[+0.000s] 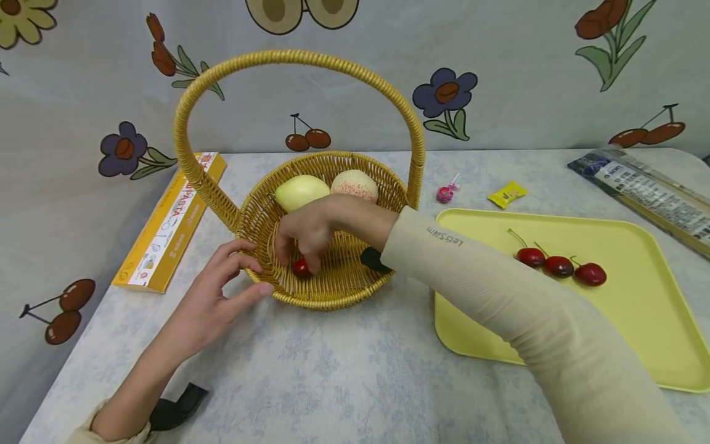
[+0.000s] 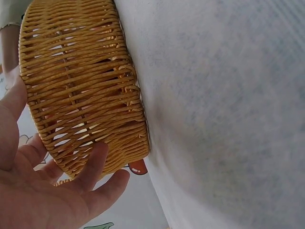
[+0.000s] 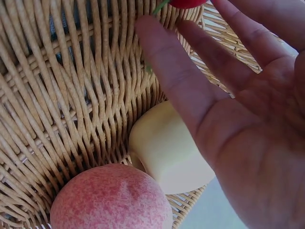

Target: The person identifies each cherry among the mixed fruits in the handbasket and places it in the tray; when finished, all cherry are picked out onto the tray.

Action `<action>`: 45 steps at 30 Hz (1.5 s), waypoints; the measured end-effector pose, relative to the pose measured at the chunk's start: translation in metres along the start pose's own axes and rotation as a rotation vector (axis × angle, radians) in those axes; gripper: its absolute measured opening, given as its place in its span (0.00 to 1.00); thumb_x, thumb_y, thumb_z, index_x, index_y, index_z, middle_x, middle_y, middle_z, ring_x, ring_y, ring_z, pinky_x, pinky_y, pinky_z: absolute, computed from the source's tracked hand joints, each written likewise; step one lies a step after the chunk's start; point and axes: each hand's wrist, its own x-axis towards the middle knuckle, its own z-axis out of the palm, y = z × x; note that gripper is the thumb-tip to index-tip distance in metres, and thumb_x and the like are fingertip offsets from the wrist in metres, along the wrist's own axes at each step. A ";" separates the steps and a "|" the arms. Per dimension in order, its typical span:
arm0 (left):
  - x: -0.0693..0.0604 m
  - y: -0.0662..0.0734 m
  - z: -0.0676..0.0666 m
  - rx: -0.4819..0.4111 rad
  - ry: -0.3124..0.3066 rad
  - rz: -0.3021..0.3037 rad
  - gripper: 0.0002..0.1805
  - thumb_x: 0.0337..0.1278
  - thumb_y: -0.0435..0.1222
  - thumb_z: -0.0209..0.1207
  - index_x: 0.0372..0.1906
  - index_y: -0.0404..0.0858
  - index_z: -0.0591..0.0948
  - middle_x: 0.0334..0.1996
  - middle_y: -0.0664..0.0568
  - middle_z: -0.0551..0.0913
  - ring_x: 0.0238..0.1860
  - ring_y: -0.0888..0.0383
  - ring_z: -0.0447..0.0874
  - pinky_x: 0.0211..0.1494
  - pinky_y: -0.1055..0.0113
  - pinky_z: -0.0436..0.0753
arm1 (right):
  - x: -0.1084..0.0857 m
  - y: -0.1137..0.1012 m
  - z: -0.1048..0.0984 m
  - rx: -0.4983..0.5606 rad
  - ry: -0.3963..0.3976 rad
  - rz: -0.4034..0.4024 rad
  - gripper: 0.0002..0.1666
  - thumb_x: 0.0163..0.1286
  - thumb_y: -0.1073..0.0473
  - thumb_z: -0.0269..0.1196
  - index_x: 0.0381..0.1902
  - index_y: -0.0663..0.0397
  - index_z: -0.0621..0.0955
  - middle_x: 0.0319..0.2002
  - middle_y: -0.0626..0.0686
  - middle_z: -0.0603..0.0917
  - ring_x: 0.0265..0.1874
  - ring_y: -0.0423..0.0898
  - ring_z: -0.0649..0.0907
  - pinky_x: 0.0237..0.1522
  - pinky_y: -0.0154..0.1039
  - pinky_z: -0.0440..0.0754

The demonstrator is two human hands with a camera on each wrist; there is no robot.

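My right hand [image 1: 307, 231] reaches down into a wicker basket [image 1: 324, 303] and pinches a red cherry [image 1: 302, 269] low near the basket's front. In the right wrist view the cherry [image 3: 188, 2] is cut off by the top edge, and its green stem [image 3: 161, 6] passes beside my fingertips. Loosely spread, my left hand [image 1: 216, 293] rests at the left front of the basket, touching its rim. In the left wrist view some fingers lie against the woven wall [image 2: 81, 95]. A pale yellow pear [image 1: 301, 192] and a pink-speckled peach [image 1: 355, 184] sit at the back inside.
On the right a yellow tray [image 1: 627, 320] carries three cherries [image 1: 558, 266]. Behind it lie a lollipop [image 1: 445, 193], a yellow-wrapped candy [image 1: 507, 194] and a dark package [image 1: 643, 191]. A pasta box [image 1: 166, 228] stands left of the basket, whose tall handle [image 1: 299, 57] arches above.
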 end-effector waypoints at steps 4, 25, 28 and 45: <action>0.000 0.000 0.000 0.001 0.002 0.002 0.10 0.62 0.32 0.65 0.43 0.35 0.77 0.62 0.42 0.66 0.67 0.44 0.61 0.63 0.34 0.67 | 0.001 -0.001 0.001 0.026 -0.015 0.010 0.29 0.55 0.75 0.71 0.56 0.55 0.81 0.56 0.49 0.76 0.40 0.42 0.76 0.31 0.32 0.77; 0.000 0.000 -0.001 0.002 0.003 -0.002 0.10 0.62 0.33 0.65 0.43 0.34 0.77 0.62 0.41 0.66 0.66 0.44 0.62 0.63 0.33 0.66 | -0.001 -0.003 0.001 0.063 0.046 0.008 0.15 0.62 0.73 0.67 0.47 0.61 0.82 0.45 0.53 0.81 0.35 0.46 0.82 0.35 0.38 0.85; 0.000 -0.001 0.000 0.000 0.001 0.003 0.10 0.62 0.33 0.65 0.43 0.34 0.77 0.62 0.41 0.66 0.66 0.44 0.62 0.63 0.32 0.66 | -0.006 -0.007 -0.001 0.060 0.074 0.015 0.17 0.64 0.70 0.67 0.51 0.60 0.81 0.46 0.53 0.81 0.37 0.46 0.82 0.35 0.38 0.85; 0.000 0.001 0.000 0.001 0.002 -0.014 0.11 0.62 0.33 0.65 0.44 0.34 0.77 0.64 0.42 0.65 0.68 0.44 0.60 0.63 0.32 0.65 | -0.060 -0.009 0.005 -0.096 0.336 -0.121 0.06 0.66 0.59 0.68 0.39 0.53 0.85 0.30 0.49 0.80 0.32 0.43 0.75 0.36 0.35 0.74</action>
